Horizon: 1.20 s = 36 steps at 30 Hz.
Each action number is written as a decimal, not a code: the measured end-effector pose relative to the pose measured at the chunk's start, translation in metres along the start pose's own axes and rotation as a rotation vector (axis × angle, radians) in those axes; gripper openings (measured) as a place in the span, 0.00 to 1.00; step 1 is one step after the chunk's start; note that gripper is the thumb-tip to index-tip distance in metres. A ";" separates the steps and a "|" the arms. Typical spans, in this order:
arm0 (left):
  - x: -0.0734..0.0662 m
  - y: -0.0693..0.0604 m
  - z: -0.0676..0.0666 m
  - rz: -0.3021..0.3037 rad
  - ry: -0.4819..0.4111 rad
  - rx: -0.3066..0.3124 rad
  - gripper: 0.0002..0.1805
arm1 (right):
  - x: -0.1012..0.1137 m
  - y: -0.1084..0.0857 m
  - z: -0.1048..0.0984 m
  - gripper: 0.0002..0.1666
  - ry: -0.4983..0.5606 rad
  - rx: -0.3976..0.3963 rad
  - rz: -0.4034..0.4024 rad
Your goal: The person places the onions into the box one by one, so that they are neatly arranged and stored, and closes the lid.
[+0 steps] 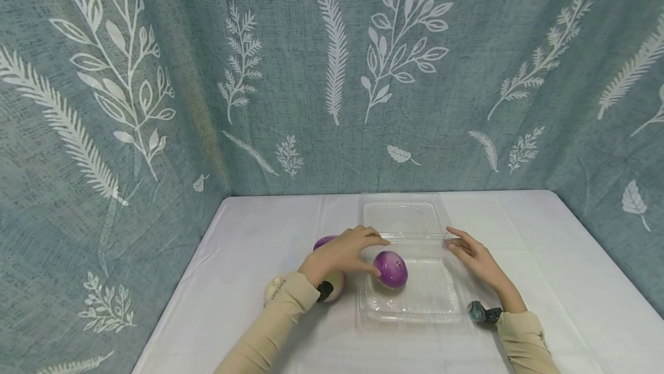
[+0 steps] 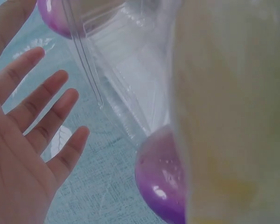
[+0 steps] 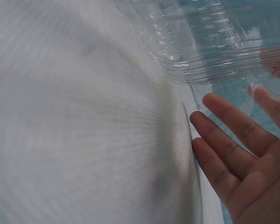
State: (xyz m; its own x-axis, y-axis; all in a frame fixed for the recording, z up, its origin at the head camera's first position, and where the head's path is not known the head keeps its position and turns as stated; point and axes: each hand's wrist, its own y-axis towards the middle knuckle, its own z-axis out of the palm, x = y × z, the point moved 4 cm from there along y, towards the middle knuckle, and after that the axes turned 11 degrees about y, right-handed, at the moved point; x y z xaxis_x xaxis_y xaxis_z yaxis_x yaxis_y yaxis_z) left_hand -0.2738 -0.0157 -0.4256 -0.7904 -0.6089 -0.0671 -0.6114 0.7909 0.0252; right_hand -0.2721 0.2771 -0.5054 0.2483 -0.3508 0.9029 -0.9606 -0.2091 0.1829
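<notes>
A round, glossy purple-and-white vegetable [image 1: 391,270] sits in the base of a hinged clear plastic container [image 1: 415,312]. My left hand [image 1: 346,253] reaches over the container's left side with its fingers extended, the thumb tip close to this vegetable; whether it touches cannot be told. In the left wrist view the fingers [image 2: 30,107] are spread, apart from the purple vegetable [image 2: 56,16] in the container. My right hand [image 1: 477,259] is beside the container's right edge, near the hinge. Its fingers [image 3: 242,126] are loosely extended and hold nothing; the thumb lies close to the plastic wall.
Behind the base lies the container's lid [image 1: 402,218], folded open. Left of the container, partly hidden by my left arm, are another purple vegetable [image 1: 324,241], a pale yellowish round thing [image 1: 337,286] and a cream one [image 1: 272,290]. A patterned curtain [image 1: 311,155] borders the white table [image 1: 249,224].
</notes>
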 end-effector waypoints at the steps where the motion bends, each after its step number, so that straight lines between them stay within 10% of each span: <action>1: 0.001 -0.001 -0.001 -0.004 -0.001 -0.001 0.35 | 0.000 0.000 0.000 0.30 0.000 0.000 0.000; 36: 0.031 -0.025 -0.010 -0.073 -0.088 0.000 0.35 | -0.001 -0.001 0.001 0.30 0.015 -0.002 0.004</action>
State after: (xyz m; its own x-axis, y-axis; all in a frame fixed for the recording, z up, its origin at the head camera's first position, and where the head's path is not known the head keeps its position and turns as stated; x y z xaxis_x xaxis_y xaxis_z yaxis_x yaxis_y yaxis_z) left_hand -0.2835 -0.0556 -0.4181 -0.7373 -0.6574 -0.1556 -0.6675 0.7444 0.0173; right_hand -0.2714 0.2769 -0.5064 0.2424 -0.3382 0.9093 -0.9620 -0.2055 0.1800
